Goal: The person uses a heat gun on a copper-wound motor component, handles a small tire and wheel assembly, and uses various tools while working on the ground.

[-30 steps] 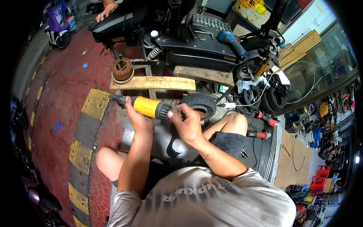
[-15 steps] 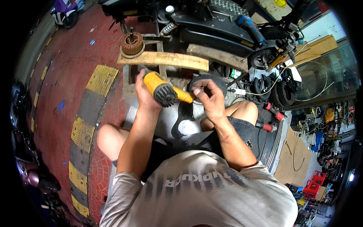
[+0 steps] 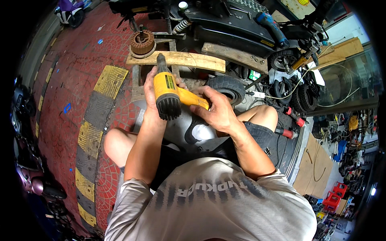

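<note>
A yellow heat gun (image 3: 167, 83) with a black ribbed rear cap and a dark nozzle is between my hands. My left hand (image 3: 149, 92) is closed round its barrel from the left side. The fingers of my right hand (image 3: 217, 106) wrap the end of its yellow handle, thumb underneath. The nozzle points away from me over a wooden plank (image 3: 189, 60). On the plank's left end stands a motor stator (image 3: 142, 43) with copper-brown windings and an upright shaft. A small black tyre on a wheel (image 3: 231, 86) lies just beyond my right hand.
Beyond the plank is a black scooter body (image 3: 229, 36) with a blue cordless power tool (image 3: 271, 30) on it. A second plank (image 3: 235, 57) lies to the right. Several tyres (image 3: 304, 98), a white power strip (image 3: 256, 94) and red-and-black tools (image 3: 285, 133) lie at right. A yellow-and-black ramp (image 3: 90, 138) lies left.
The heat gun has turned so its nozzle points further away from me over the plank. My right hand has closed on the handle, and the wheel behind it shows more.
</note>
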Available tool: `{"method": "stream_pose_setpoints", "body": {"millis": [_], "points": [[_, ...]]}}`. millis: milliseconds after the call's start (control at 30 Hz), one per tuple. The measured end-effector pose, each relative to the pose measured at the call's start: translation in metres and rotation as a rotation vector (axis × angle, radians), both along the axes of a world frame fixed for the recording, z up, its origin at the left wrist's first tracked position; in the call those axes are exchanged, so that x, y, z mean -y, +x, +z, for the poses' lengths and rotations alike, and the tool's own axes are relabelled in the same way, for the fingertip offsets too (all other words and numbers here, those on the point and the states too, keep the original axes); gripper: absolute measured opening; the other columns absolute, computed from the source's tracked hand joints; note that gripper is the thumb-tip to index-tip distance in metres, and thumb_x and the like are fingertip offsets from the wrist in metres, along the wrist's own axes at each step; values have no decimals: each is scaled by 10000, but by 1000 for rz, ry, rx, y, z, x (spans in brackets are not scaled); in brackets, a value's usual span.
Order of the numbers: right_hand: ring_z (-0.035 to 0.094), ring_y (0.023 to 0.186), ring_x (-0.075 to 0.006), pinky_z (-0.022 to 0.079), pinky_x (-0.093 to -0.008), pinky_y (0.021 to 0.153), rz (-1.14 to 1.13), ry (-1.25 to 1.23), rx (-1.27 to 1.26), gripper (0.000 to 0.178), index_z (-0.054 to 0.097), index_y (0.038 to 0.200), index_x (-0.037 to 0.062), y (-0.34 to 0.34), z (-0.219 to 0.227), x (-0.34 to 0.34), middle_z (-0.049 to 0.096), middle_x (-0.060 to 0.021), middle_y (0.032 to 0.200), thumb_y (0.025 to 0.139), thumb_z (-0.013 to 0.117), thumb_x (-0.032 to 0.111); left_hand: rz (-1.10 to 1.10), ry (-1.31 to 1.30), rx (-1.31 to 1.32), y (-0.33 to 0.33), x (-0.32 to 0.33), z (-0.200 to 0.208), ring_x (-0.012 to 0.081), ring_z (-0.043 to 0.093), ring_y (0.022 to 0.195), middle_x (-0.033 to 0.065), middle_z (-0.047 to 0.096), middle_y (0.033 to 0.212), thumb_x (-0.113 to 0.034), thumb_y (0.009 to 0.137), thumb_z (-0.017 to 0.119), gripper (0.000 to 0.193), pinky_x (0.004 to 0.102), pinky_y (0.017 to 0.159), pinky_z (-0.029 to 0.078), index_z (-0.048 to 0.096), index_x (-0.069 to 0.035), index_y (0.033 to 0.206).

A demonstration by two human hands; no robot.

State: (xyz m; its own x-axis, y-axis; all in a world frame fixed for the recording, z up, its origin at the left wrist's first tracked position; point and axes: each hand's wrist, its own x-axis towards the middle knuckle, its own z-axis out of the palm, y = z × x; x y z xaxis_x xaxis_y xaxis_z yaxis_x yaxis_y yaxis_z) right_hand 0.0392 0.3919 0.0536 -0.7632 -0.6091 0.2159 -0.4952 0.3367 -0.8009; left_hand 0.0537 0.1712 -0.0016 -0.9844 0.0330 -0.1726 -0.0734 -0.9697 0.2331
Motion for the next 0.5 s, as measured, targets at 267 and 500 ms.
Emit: {"method": "stream_pose_setpoints", "body": {"millis": [267,500], "points": [[720,922,-377,555,-436,836,26,132,197,523,658,1149,12,1,16,3,722,-209,998,781,935,261,-67,-81,-65,1,2,5,370,739,909,156,696,782,-588,1004,496,639,553,844,619,696,19,995],[696,1037,-371,543,-436,918,-14,-18,73,555,659,1213,5,-6,-7,-6,706,-206,1119,773,922,220,9,-148,57,-9,8,-2,379,725,799,167,688,774,-549,985,541,567,535,803,613,670,3,976]]}}
